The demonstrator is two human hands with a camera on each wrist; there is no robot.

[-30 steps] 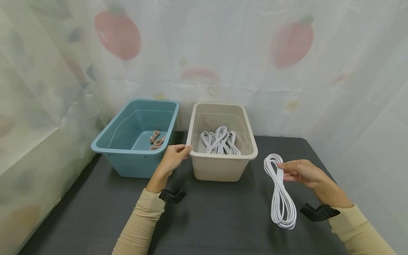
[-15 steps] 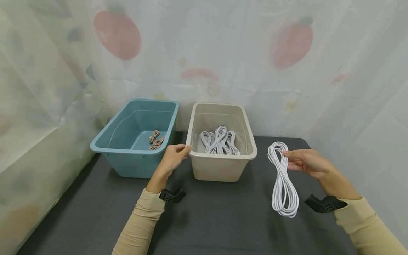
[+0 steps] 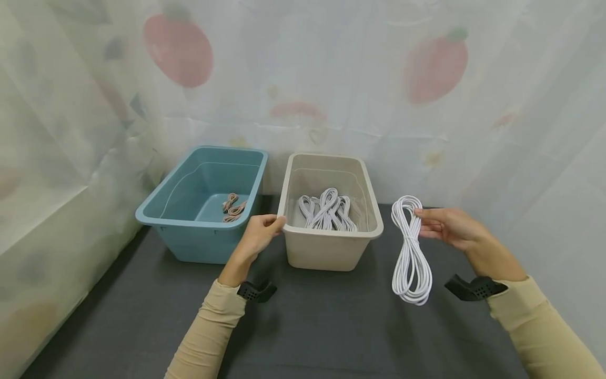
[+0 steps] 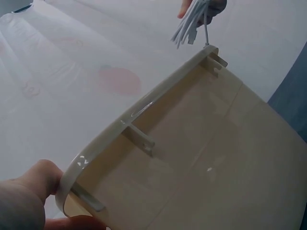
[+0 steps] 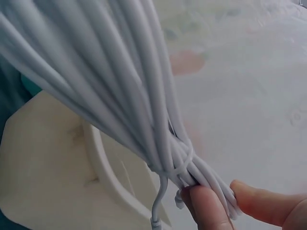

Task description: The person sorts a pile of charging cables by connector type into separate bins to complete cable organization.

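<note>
- Right hand (image 3: pixel 447 227) pinches white cable bundle (image 3: pixel 409 247) near its top, thumb and fingers (image 5: pixel 206 203) closed just under the tied waist; the long loops hang free in the air.
- Bundle is up off the dark table (image 3: pixel 331 326), just right of the beige bin (image 3: pixel 331 247), near its right rim, not touching it.
- Left hand (image 3: pixel 259 235) grips the beige bin's front left corner, fingers curled over the rim, thumb (image 4: pixel 45 177) against the outside.
- Inside the beige bin: more white cable coils (image 3: pixel 326 210) lying on the bottom.
- Teal bin (image 3: pixel 199 237) sits just left of the beige bin, close beside it; small tan cords (image 3: pixel 233 208) lie in it.
- Printed curtain (image 3: pixel 303 79) hangs behind the beige bin.
</note>
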